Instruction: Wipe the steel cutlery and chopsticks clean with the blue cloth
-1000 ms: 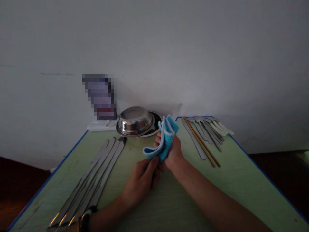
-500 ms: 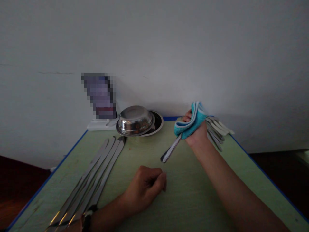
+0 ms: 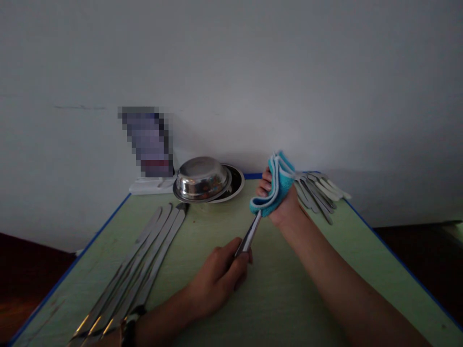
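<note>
My left hand (image 3: 226,270) is closed around the handle end of a shiny piece of metal cutlery (image 3: 251,232), held above the table at a slant. A folded turquoise washcloth (image 3: 277,188) with pale edging wraps the cutlery's far end, so whether it is a spoon or a fork is hidden. Gripping that cloth from the right is my right hand (image 3: 285,207), palm up with fingers curled round it. Several other pieces of cutlery (image 3: 318,195), some white-handled, lie just beyond my right wrist.
Several long metal utensils (image 3: 144,260) with gold bands lie on the green table (image 3: 289,299), partly behind my left forearm. An upturned steel bowl (image 3: 202,178) rests on a dark dish (image 3: 237,180). A blurred-out device (image 3: 148,144) stands on a white base by the wall (image 3: 253,72).
My left hand has taken hold of the cutlery's handle; before, it was below it, apart. My right hand, with the cloth and cutlery, has moved left and slightly nearer.
</note>
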Demonstrator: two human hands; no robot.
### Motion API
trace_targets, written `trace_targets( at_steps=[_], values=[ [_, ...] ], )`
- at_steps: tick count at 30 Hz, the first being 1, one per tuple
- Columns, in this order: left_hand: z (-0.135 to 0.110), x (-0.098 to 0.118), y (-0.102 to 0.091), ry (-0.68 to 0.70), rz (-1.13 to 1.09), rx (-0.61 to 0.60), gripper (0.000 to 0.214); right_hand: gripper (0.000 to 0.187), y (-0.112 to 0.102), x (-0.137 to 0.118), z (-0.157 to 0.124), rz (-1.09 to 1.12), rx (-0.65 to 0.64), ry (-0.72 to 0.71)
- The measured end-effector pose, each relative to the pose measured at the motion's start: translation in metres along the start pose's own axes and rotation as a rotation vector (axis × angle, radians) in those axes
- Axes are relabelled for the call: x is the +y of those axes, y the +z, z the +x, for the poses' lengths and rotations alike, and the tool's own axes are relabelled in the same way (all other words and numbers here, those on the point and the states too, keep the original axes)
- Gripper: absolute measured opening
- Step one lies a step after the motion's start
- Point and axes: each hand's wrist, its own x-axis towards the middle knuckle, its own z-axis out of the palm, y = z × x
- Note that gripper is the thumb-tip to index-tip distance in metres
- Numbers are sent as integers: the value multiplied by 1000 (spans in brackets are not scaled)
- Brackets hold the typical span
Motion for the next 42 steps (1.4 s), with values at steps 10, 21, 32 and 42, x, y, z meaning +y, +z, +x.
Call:
trace_targets(
  at_steps=[10,21,32,42],
  values=[
    [-7,-1,-2,104,-41,-110,29,35,-8,-14,7,169,9,77],
    [-10,3,-3,107,153,-133,30,29,-11,-3,8,163,36,115],
    [-4,2,-1,129,326,-118,30,30,-10,-1,9,140,57,151],
    [-7,0,-2,163,395,-170,28,33,-24,-25,20,175,-32,-11]
  ],
)
